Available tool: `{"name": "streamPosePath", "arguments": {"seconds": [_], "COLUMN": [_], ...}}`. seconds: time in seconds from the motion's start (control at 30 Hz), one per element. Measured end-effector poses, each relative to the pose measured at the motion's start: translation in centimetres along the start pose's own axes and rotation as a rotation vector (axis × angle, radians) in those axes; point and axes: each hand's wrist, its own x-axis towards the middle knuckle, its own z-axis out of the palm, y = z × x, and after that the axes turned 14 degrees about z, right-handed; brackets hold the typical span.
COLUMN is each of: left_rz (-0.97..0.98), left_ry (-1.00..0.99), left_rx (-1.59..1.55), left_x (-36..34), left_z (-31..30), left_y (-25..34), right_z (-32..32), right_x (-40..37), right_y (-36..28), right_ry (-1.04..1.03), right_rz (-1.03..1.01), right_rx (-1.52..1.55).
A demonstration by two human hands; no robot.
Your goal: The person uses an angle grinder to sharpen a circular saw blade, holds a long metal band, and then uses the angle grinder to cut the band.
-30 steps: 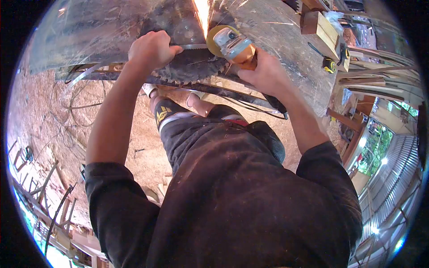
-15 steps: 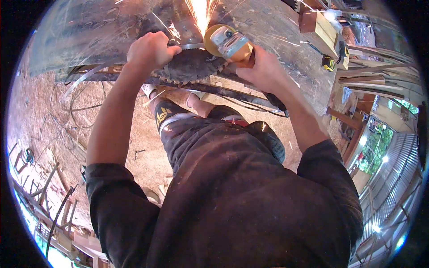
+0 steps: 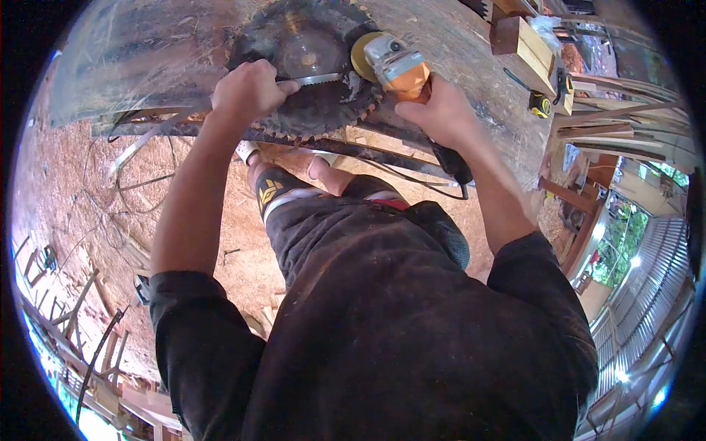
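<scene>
My left hand point(image 3: 246, 90) is closed around a narrow toothed metal saw blade point(image 3: 321, 79). One end of the strip sticks out to the right past my thumb. A pale band, perhaps its other end, trails down to the left beyond the wrist. In my right hand point(image 3: 441, 110) is an orange and silver angle grinder point(image 3: 401, 70), gripped by its body. Its yellowish disc stands just right of the strip's tip, a small gap apart. Beneath both lies a large dark circular saw blade point(image 3: 312, 114) with a round centre, its teeth overhanging the table's near edge.
The worn table point(image 3: 147, 70) spans the top of the view. At its right side are a wooden block point(image 3: 523, 48) and a yellow-black tape measure point(image 3: 540, 104). The grinder's cord point(image 3: 412, 175) loops below the edge. Sawdust covers the floor point(image 3: 243, 213); wooden strips point(image 3: 618, 132) are stacked at right.
The spark stream has stopped. My right hand has drawn the grinder slightly right, off the strip. My left hand still grips the saw blade, almost in place.
</scene>
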Motion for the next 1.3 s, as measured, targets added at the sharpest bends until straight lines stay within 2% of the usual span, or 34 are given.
{"name": "streamPosePath", "arguments": {"seconds": [0.1,0.2,0.27,0.4,0.6,0.67,0.87,1.1,1.3], "left_rz": [-0.022,-0.033,-0.103,-0.074,-0.056,-0.055,-0.054,-0.037,-0.071], "left_ry": [0.008,0.017,0.005,0.034,-0.024,0.018,-0.034,-0.005,-0.069], "left_rx": [-0.007,0.006,-0.016,-0.031,-0.032,-0.013,-0.018,-0.024,0.023], "left_x": [-0.2,-0.4,-0.6,-0.4,-0.2,-0.3,-0.1,-0.1,0.0], "left_z": [0.0,-0.2,-0.3,0.5,-0.1,0.1,-0.1,0.0,-0.4], "left_y": [0.3,0.9,1.5,0.8,0.8,0.8,0.7,0.8,1.1], "right_z": [0.2,0.5,0.3,0.4,1.0,1.2,0.7,0.8,1.4], "right_x": [-0.1,-0.7,-1.4,-1.4,-0.9,-0.7,-1.3,-1.0,-0.4], "right_y": [0.3,-0.1,-0.8,-1.1,-1.3,-0.9,-2.0,-1.5,-0.5], "right_ry": [0.011,-0.035,-0.035,-0.021,-0.003,-0.016,-0.008,0.011,-0.019], "right_rz": [-0.004,0.096,0.09,0.085,0.038,0.018,0.066,0.042,0.031], "right_rx": [-0.025,-0.049,-0.025,-0.055,-0.096,-0.071,-0.129,-0.054,-0.064]}}
